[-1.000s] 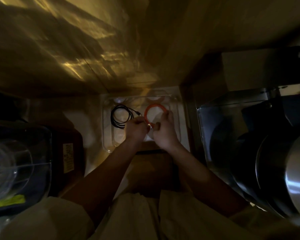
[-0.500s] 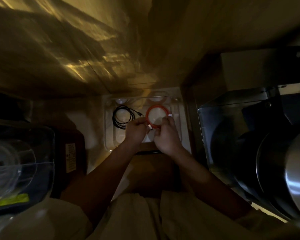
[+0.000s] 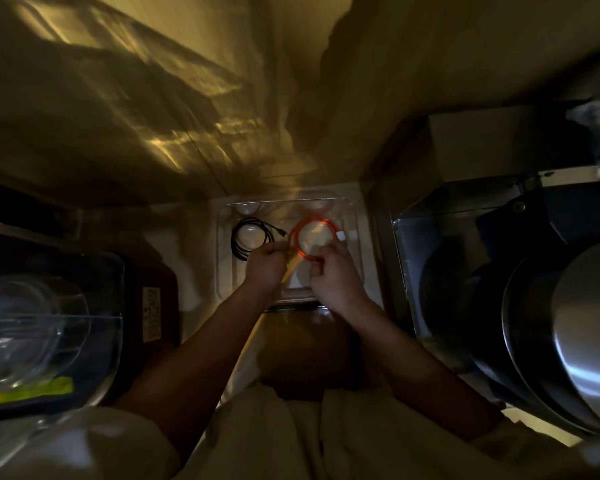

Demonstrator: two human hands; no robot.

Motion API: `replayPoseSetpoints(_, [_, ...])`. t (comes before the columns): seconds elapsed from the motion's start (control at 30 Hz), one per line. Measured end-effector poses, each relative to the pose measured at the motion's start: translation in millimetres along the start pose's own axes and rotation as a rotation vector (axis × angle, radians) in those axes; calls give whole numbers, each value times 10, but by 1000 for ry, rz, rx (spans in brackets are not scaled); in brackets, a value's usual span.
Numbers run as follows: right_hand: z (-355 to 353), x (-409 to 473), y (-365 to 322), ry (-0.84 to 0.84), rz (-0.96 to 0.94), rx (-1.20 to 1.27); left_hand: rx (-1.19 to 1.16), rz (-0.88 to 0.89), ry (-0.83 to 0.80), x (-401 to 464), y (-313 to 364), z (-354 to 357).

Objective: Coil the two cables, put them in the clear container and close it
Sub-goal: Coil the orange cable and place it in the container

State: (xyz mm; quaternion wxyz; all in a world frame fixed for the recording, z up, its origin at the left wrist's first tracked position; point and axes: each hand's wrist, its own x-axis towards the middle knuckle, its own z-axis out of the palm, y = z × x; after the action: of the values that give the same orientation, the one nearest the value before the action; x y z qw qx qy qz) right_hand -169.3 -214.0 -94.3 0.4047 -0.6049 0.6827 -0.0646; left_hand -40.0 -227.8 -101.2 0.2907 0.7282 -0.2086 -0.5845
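I see both hands low over the clear container (image 3: 355, 216), which sits on the pale counter (image 3: 194, 271) in very dim, yellowish light. My left hand (image 3: 265, 263) has its fingers curled in, and the fingertips look pinched on the left edge of the orange cable (image 3: 313, 239). My right hand (image 3: 335, 277) is curled too, with its fingertips (image 3: 324, 252) meeting the lower right of the same orange loop; it appears to be gripping the cable there, though the gloom blurs the exact contact. The orange cable is wound into a neat ring and lies in the right half of the container, with a small white plug (image 3: 342, 235) sticking out at its right side. The black cable (image 3: 250, 237) is already coiled and lies in the left half of the container, just beside the orange ring and apart from both hands. I cannot make out a lid for certain.

To the left stands a glass bowl (image 3: 32, 327) in a dark tray. To the right, a large metal pot (image 3: 568, 341) leans by a clear box (image 3: 430, 237).
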Motion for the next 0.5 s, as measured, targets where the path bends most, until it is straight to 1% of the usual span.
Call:
replayPoseSetpoints(0.17, [-33, -70, -8, 22, -47, 5, 71, 42, 42, -83, -1, -75])
replayPoseSetpoints(0.27, [-66, -140, -29, 40, -76, 12, 76, 68, 49, -175, -2, -140])
replayPoseSetpoints(0.4, [-117, -265, -42, 58, -142, -35, 103, 228, 59, -387, 6, -217])
replayPoseSetpoints(0.5, [-132, -360, -39, 77, -190, -88, 170, 333, 67, -539, -28, -280])
